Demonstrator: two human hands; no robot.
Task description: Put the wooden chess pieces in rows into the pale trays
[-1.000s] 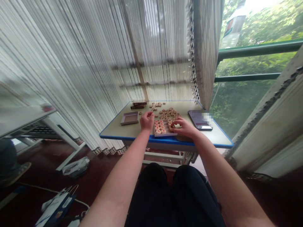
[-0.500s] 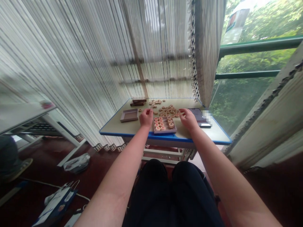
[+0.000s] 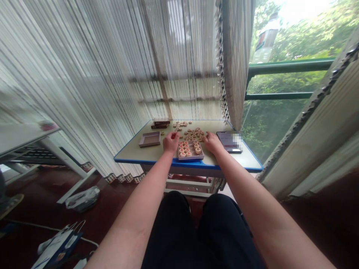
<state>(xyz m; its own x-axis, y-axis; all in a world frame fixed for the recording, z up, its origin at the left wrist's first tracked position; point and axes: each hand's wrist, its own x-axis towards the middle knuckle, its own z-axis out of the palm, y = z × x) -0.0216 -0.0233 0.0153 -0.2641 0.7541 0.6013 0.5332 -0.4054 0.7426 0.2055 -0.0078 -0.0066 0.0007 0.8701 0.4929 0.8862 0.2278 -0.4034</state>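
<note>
Pieces (image 3: 193, 134) lie loose in a cluster beyond the box (image 3: 191, 158); their markings are too small to read, and the right hand (image 3: 212, 143) may cover some at the cluster's right edge. That hand's fingers are bent and slightly parted, tips just beside those pieces; whether they grip one cannot be told. The left hand (image 3: 169, 143) has its fingertips drawn together at the cluster's left, near the box's far left corner; anything pinched there is hidden. More pieces sit inside the box, between the hands. Pixelation blots out the phone's (image 3: 227, 142) right side.
</note>
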